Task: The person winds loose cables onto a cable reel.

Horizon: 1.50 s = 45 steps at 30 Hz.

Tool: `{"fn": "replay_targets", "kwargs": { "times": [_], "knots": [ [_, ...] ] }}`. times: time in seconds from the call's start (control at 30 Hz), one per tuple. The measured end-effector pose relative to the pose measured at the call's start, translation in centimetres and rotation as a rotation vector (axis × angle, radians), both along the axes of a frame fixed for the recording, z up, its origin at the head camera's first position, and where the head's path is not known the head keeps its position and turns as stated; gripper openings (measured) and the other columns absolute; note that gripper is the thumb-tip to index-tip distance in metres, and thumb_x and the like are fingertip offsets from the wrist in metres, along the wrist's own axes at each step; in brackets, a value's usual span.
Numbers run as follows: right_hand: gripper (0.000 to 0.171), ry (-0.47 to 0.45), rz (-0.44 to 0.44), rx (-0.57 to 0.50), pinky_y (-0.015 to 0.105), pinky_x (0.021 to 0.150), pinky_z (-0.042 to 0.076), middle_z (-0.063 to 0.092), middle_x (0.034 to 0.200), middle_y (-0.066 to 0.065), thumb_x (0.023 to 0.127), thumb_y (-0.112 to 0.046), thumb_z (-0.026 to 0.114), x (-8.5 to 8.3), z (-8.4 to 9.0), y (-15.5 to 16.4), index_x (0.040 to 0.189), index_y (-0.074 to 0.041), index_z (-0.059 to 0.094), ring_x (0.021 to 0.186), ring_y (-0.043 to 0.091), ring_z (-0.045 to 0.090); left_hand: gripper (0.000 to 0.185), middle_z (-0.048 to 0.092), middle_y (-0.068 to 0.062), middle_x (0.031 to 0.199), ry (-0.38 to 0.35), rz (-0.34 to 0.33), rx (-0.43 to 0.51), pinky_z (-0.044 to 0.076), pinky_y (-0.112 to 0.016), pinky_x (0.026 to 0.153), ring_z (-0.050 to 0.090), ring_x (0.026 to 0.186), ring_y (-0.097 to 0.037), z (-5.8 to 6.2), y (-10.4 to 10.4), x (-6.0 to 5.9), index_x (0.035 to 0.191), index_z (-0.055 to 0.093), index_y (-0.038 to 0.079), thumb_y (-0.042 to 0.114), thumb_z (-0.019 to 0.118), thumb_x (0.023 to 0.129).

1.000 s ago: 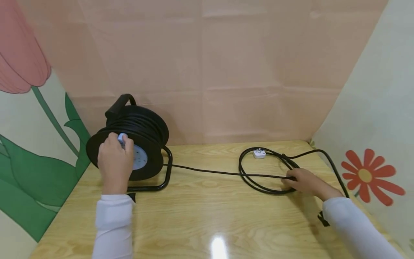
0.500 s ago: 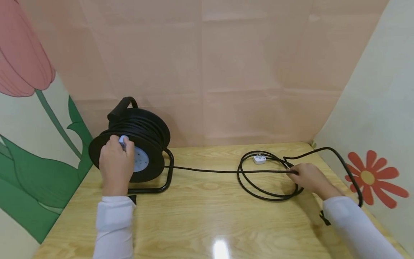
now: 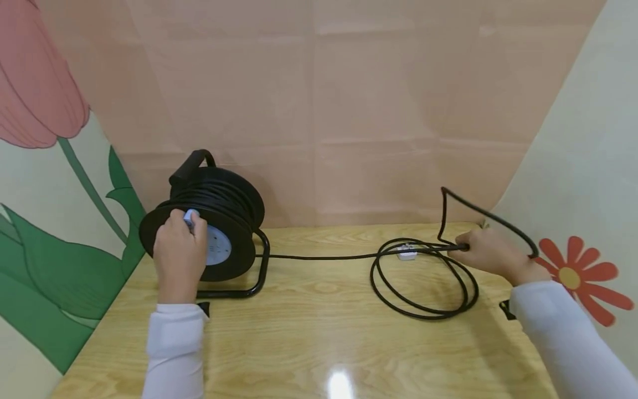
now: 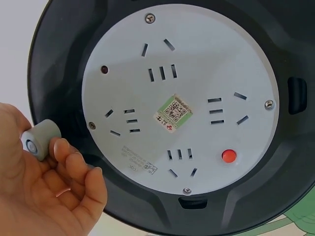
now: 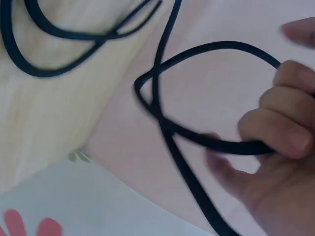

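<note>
Head view:
- Reel point(image 3: 224, 219): at the left of the table point(image 3: 299, 338), propped on its frame point(image 3: 259, 277); black cable wound on its drum.
- Left hand point(image 3: 176, 249): fingers and thumb curled about the knob point(image 3: 189, 215) on the reel's front rim. A hold so far out from the hub would seem to give leverage for turning.
- Cable point(image 3: 324, 258): one near-straight strand from the reel to the right hand point(image 3: 493, 252), which grips it above the table, apparently to guide it and take up slack. A bent length rises behind that hand.
- Coil point(image 3: 433, 317): loose loops lying flat below the right hand, perhaps laid so to feed without snagging.
- Plug point(image 3: 407, 255): white, by the coil's far edge, with cable crossing in front of it.

Left wrist view:
- Plate point(image 4: 202, 83): four socket groups, a label point(image 4: 173, 113) and a red button point(image 4: 229, 156), detail mostly covered by the hand or too small in the head view. The knob's end shows, held between the fingers and the palm side. Right hand and coil absent.

Right wrist view:
- Fingers bent over the cable, thumb beneath; the cable crosses itself just beside them, a crossing hard to read from above. Part of the coil appears; plug and reel do not.
</note>
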State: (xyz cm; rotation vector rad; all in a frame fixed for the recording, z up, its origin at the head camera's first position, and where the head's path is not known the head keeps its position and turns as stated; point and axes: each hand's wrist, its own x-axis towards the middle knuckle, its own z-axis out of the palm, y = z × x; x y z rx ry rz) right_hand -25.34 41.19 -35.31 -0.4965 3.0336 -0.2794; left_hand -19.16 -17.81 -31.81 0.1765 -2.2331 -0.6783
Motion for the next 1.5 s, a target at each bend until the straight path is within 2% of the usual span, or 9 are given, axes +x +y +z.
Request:
{"fn": "replay_targets", "kwargs": {
  "times": [0.07,0.3,0.43,0.53,0.7,0.97,1.17,1.37,1.5],
  "knots": [
    [0.039,-0.043,-0.007,-0.013,0.029,0.049,0.029,0.036,0.053,-0.006,0.096,-0.039,0.063,0.2,-0.8,0.1,0.066,-0.016,0.058,0.048,0.01,0.03,0.042,0.056,-0.025,0.081,0.007,-0.005,-0.002,0.044,-0.06,0.069,0.056,0.078,-0.047,0.0,0.1,-0.1,0.097,0.052,-0.008,0.03,0.039,0.107],
    [0.044,-0.26,-0.002,-0.174,0.037,0.057,0.042,0.056,0.079,0.014,0.098,-0.046,0.061,1.5,0.2,0.2,0.09,-0.003,0.063,0.063,0.023,0.049,0.041,0.056,-0.025,0.08,0.011,-0.015,-0.009,0.044,-0.06,0.067,0.055,0.076,-0.047,0.0,0.2,-0.2,0.096,0.052,-0.008,0.03,0.039,0.107],
    [0.042,-0.113,-0.024,-0.335,0.034,0.05,0.032,0.041,0.069,0.008,0.1,-0.047,0.059,1.6,2.0,0.6,0.084,-0.009,0.052,0.055,0.018,0.034,0.041,0.056,-0.025,0.081,0.009,0.004,0.002,0.044,-0.06,0.067,0.056,0.077,-0.047,0.0,0.1,-0.1,0.097,0.051,-0.008,0.03,0.039,0.107],
    [0.046,0.079,-0.084,-0.274,0.032,0.048,0.029,0.04,0.065,0.003,0.098,-0.055,0.058,1.2,2.2,0.7,0.079,-0.013,0.053,0.053,0.015,0.034,0.043,0.055,-0.025,0.081,0.004,0.009,0.01,0.044,-0.059,0.067,0.055,0.077,-0.046,0.0,0.1,0.0,0.097,0.051,-0.008,0.031,0.038,0.107],
    [0.054,0.238,-0.188,-0.169,0.035,0.049,0.031,0.047,0.064,0.004,0.097,-0.062,0.054,1.1,0.0,0.6,0.083,-0.009,0.058,0.053,0.021,0.041,0.043,0.054,-0.023,0.079,-0.008,-0.017,0.003,0.044,-0.058,0.066,0.055,0.076,-0.045,-0.1,0.2,-0.1,0.097,0.05,-0.008,0.032,0.037,0.107],
    [0.046,0.39,-0.233,-0.264,0.035,0.048,0.03,0.043,0.063,0.006,0.104,-0.051,0.048,1.1,-2.5,-0.4,0.088,-0.009,0.054,0.051,0.023,0.04,0.042,0.055,-0.024,0.081,-0.01,-0.018,-0.003,0.044,-0.059,0.067,0.055,0.077,-0.045,-0.5,0.4,-0.2,0.097,0.05,-0.007,0.032,0.037,0.107],
    [0.058,0.366,-0.298,-0.285,0.037,0.049,0.032,0.048,0.064,0.006,0.103,-0.057,0.042,0.1,-2.5,-1.0,0.113,-0.004,0.063,0.052,0.023,0.042,0.043,0.055,-0.025,0.082,-0.021,-0.029,-0.012,0.045,-0.059,0.068,0.056,0.078,-0.046,-0.5,0.6,-0.1,0.096,0.05,-0.007,0.032,0.036,0.107],
    [0.048,0.301,-0.263,-0.362,0.037,0.048,0.031,0.039,0.064,0.009,0.108,-0.049,0.033,-0.8,-2.8,-2.0,0.095,-0.005,0.047,0.05,0.024,0.036,0.041,0.053,-0.021,0.078,-0.033,-0.048,-0.037,0.045,-0.055,0.063,0.055,0.073,-0.041,-0.6,1.1,-0.1,0.095,0.05,-0.005,0.031,0.037,0.107],
    [0.056,0.218,-0.252,-0.41,0.042,0.055,0.039,0.053,0.08,0.018,0.107,-0.052,0.03,-1.2,-3.1,-2.6,0.108,-0.001,0.053,0.063,0.031,0.049,0.038,0.05,-0.017,0.072,-0.024,-0.064,-0.063,0.046,-0.051,0.052,0.054,0.064,-0.037,-0.8,1.6,-0.1,0.091,0.049,-0.003,0.03,0.039,0.106]
  ]
}}
